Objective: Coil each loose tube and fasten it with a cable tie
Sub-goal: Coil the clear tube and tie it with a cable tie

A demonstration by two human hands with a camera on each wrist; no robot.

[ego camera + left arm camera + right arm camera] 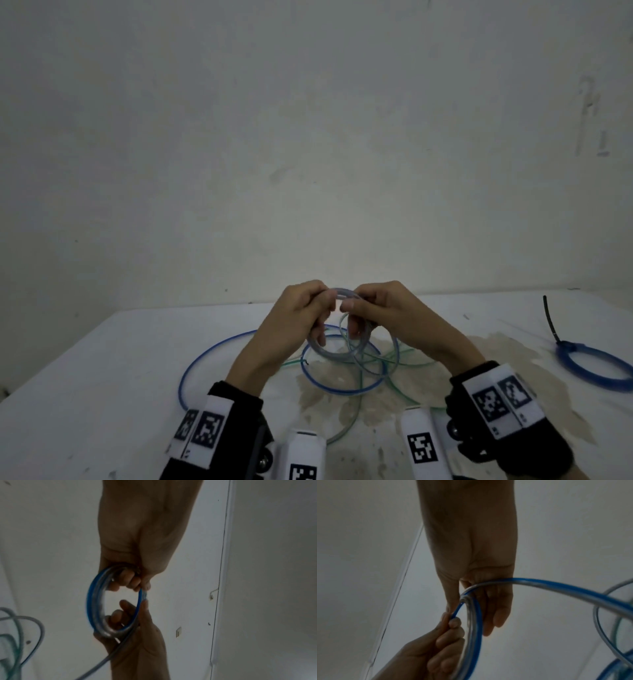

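Note:
Both hands are raised above the white table (137, 359), holding one small coil of clear and blue tube (329, 354). My left hand (320, 308) curls its fingers round the top of the coil (95, 601). In the right wrist view the left hand (452, 622) pinches a blue strand. My right hand (351, 308) grips the same coil from the other side, thumb against fingers, with its fingers through the loop (474, 615). A free length of the tube (556, 586) trails off to the table.
A loose blue tube (191, 370) loops on the table under my hands, tangled with thin green tubes (404, 359). At the right edge lies a blue coil (589, 365) bound by a black cable tie (551, 322). A pale wall stands behind.

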